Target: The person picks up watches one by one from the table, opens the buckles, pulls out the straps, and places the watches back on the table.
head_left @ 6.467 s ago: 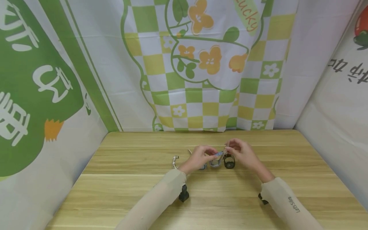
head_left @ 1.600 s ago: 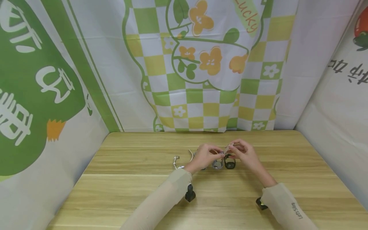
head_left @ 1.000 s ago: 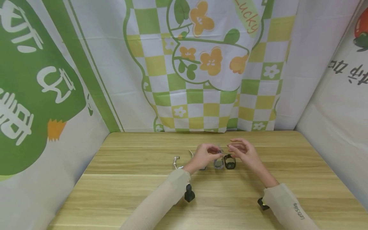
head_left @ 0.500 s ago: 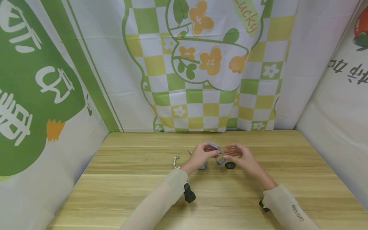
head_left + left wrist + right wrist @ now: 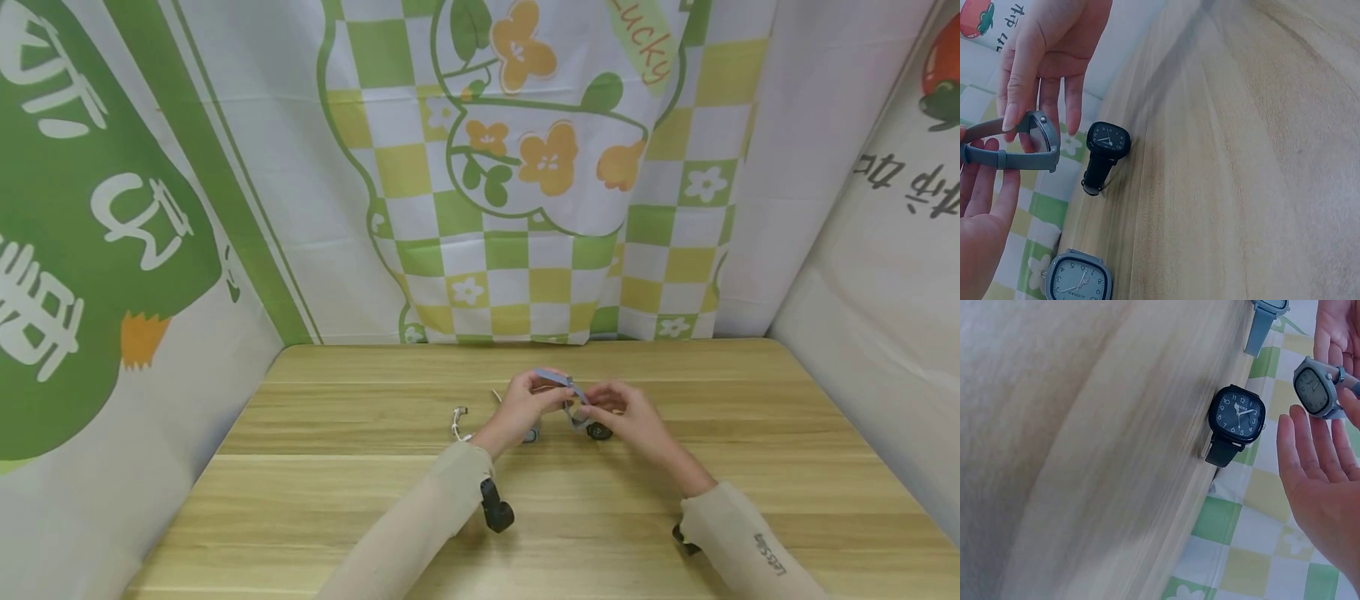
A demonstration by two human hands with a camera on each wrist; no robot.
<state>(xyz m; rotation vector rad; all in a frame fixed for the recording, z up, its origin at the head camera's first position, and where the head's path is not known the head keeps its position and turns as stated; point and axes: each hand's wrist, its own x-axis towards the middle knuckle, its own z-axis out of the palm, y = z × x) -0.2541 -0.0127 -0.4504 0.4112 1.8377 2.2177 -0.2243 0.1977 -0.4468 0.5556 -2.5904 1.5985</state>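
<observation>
Grey-blue wristwatch (image 5: 1029, 161) is held above the counter (image 5: 262, 500), left grip (image 5: 527, 402) pinching its strap (image 5: 553, 378) and right grip (image 5: 628, 417) clamped near its face (image 5: 1312, 389), seemingly so both ends are steadied.

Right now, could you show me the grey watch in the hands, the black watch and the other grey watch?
Held grey watch (image 5: 1314, 390): right wrist view, on its dial.
Black watch (image 5: 1236, 417): right wrist view, on its dial.
Other grey watch (image 5: 1078, 279): left wrist view, on its dial.
</observation>
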